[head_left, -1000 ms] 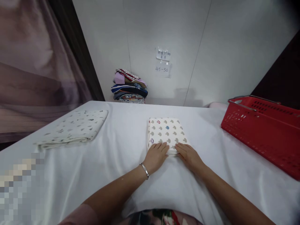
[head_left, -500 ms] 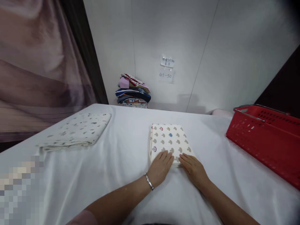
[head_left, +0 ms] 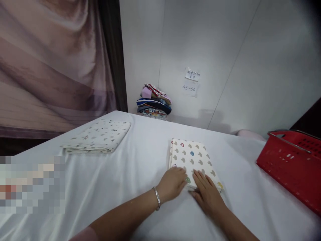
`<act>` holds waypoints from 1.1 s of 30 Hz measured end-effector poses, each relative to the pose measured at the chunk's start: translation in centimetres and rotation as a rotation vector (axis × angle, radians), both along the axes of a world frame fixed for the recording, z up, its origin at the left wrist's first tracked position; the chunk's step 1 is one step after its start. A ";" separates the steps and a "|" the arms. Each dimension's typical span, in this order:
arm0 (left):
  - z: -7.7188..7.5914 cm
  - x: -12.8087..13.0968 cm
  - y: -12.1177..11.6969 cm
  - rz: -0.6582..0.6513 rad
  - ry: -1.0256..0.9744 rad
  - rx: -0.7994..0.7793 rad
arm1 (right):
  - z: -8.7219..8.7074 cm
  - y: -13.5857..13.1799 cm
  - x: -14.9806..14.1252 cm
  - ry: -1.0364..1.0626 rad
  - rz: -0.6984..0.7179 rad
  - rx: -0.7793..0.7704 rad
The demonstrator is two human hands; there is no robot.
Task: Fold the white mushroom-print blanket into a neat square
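A folded cream cloth with a mushroom print (head_left: 192, 157) lies on the white-covered table in front of me. My left hand (head_left: 173, 182), with a silver bangle at its wrist, is closed at the cloth's near left corner, its fingers curled over the edge and the tips partly hidden. Stretched flat over the near edge are the fingers of my right hand (head_left: 207, 190), touching the cloth's top; its thumb sits lower, by the front fold. To the left lies another folded white cloth with small grey motifs (head_left: 100, 135), apart from both hands.
A red plastic basket (head_left: 288, 170) with metal handles stands at the right. Beyond the table's far edge rises a pile of folded fabrics (head_left: 154, 102) against the wall, near paper labels (head_left: 190, 83). A pinkish curtain (head_left: 50, 67) hangs at the left.
My left fingers have gone from flat to curled at the cloth's corner. The right thumb has dropped to the front fold. The view has shifted, so the scene sits further right.
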State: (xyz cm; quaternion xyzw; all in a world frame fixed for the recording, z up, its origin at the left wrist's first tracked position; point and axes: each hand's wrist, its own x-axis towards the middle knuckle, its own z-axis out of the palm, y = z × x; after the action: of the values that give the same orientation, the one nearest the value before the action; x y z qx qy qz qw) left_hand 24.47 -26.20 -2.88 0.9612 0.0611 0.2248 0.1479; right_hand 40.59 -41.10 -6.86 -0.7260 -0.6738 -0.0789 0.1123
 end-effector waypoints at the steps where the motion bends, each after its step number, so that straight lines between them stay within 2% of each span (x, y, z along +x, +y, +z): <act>1: 0.4 -0.2 1.0 0.072 -0.021 -0.058 | 0.3 -0.1 0.0 0.034 -0.003 -0.033; 5: 0.4 0.1 5.0 0.425 -0.084 -0.367 | 2.9 0.3 0.7 0.237 -0.062 -0.144; 7: 0.2 1.1 6.4 0.543 -0.059 -0.526 | 4.2 1.3 1.8 0.288 -0.136 -0.103; 9: 0.1 2.2 7.0 0.603 -0.019 -0.622 | 4.8 2.7 3.3 0.280 -0.224 -0.034; 12: 0.1 3.7 7.2 0.642 0.045 -0.681 | 4.2 4.8 5.8 0.235 -0.353 0.019; 15: -0.2 4.6 7.1 0.643 0.055 -0.721 | 2.3 6.2 7.6 0.204 -0.421 -0.046; 17: -0.5 4.9 7.1 0.635 0.027 -0.751 | 0.9 6.5 8.3 0.201 -0.426 -0.088; 19: -0.9 4.9 7.2 0.631 0.003 -0.778 | -0.3 6.5 8.7 0.193 -0.406 -0.064; 23: -1.2 4.7 7.3 0.639 -0.019 -0.812 | -1.2 6.0 9.2 0.159 -0.344 0.016; 25: -1.2 4.7 7.3 0.645 -0.028 -0.820 | -0.9 5.9 9.3 0.143 -0.349 0.006; 28: -1.1 4.7 7.1 0.661 -0.058 -0.820 | 0.5 6.7 9.0 0.100 -0.337 0.006; 30: -1.1 4.8 7.0 0.668 -0.089 -0.815 | 1.9 8.2 8.5 0.095 -0.263 0.034; 33: -1.2 4.8 6.8 0.653 -0.125 -0.794 | 3.9 12.0 7.6 0.170 -0.118 0.059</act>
State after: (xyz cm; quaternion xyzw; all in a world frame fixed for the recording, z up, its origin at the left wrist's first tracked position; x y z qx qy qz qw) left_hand 29.23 -19.40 -4.04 0.7465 0.4296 0.2758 0.4268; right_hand 48.15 -29.06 -2.96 -0.7648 -0.6155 -0.0430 0.1856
